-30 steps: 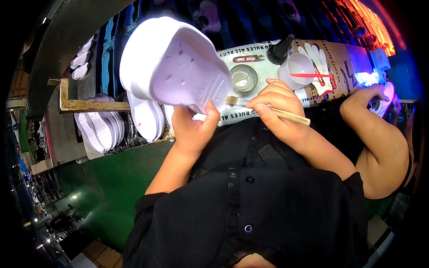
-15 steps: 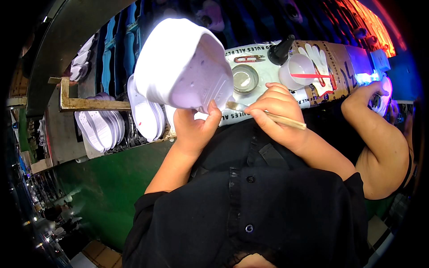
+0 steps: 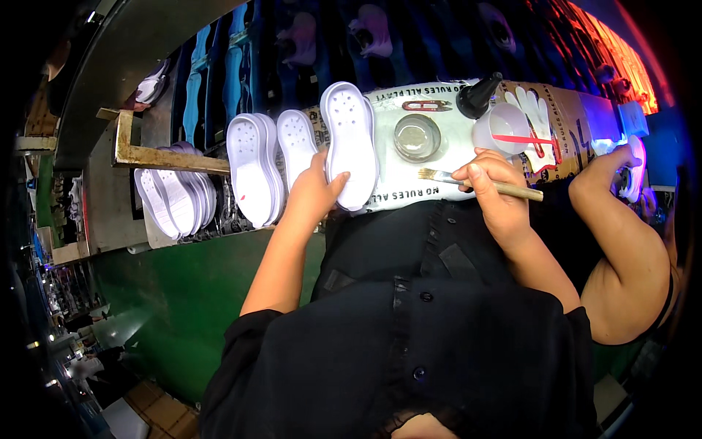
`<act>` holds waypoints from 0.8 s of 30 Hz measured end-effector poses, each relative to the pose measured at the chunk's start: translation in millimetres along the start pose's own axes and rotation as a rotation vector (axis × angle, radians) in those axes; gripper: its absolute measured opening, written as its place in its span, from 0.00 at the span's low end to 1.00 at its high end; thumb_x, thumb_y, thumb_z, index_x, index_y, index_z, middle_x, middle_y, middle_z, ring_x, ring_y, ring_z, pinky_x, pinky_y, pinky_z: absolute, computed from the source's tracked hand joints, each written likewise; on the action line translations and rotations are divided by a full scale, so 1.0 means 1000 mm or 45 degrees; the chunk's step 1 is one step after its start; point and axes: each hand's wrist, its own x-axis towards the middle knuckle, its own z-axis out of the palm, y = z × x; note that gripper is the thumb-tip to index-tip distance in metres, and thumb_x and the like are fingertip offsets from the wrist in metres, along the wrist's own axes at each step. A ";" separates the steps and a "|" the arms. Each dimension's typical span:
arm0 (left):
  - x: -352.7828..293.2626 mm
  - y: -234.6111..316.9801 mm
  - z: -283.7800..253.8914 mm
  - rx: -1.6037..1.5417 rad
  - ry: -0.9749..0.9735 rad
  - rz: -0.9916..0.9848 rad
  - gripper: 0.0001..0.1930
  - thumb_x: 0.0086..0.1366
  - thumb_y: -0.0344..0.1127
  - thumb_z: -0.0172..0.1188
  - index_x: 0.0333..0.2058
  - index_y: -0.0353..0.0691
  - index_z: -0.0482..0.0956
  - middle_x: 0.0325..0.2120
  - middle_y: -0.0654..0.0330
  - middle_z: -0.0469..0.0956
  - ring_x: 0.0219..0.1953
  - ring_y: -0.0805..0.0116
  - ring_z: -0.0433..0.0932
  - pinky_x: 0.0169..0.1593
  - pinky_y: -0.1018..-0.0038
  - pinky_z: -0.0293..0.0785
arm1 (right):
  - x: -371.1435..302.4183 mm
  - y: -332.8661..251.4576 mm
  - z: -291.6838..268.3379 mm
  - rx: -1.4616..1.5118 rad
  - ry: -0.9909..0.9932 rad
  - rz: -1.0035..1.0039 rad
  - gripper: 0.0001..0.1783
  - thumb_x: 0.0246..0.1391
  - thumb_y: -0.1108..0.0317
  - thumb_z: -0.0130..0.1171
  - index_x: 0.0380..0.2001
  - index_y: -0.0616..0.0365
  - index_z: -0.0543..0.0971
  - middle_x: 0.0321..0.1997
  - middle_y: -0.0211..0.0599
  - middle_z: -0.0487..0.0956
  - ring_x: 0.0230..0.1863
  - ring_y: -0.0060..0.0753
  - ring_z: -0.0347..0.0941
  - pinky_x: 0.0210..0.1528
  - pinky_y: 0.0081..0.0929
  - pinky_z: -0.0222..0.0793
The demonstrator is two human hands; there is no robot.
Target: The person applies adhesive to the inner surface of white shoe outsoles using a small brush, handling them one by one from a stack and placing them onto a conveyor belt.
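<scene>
My left hand (image 3: 313, 196) is closed on the lower left edge of a white shoe sole (image 3: 351, 139), its thumb on the top face. The sole has small holes toward its far end and lies at the left side of the printed white sheet (image 3: 391, 186). My right hand (image 3: 497, 192) grips a paintbrush (image 3: 523, 191) by its wooden handle, with the bristles pointing left just above the sheet. Beyond the brush is a round glass dish (image 3: 417, 137). Left of my left hand, another white sole (image 3: 296, 143) lies beside a stack of white soles (image 3: 251, 168).
Red thread snips (image 3: 426, 106), a black nozzle bottle (image 3: 479, 96) and a translucent cup (image 3: 497, 124) with a red strip stand farther back. White gloves (image 3: 532, 110) lie on cardboard. More soles (image 3: 175, 194) are stacked far left below a wooden bar (image 3: 172, 161). A co-worker's arm (image 3: 621, 234) reaches in at right.
The white sole, held up and tilted close to the camera before, is now down at the table, top face showing. My right hand and the brush have moved right, away from it.
</scene>
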 end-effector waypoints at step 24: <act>-0.023 -0.051 0.006 -1.201 0.309 -0.319 0.12 0.66 0.36 0.55 0.45 0.35 0.72 0.24 0.64 0.73 0.23 0.78 0.69 0.27 0.78 0.68 | 0.038 0.066 0.017 -0.115 -0.058 0.199 0.09 0.53 0.65 0.61 0.30 0.61 0.81 0.27 0.36 0.79 0.32 0.32 0.75 0.35 0.26 0.68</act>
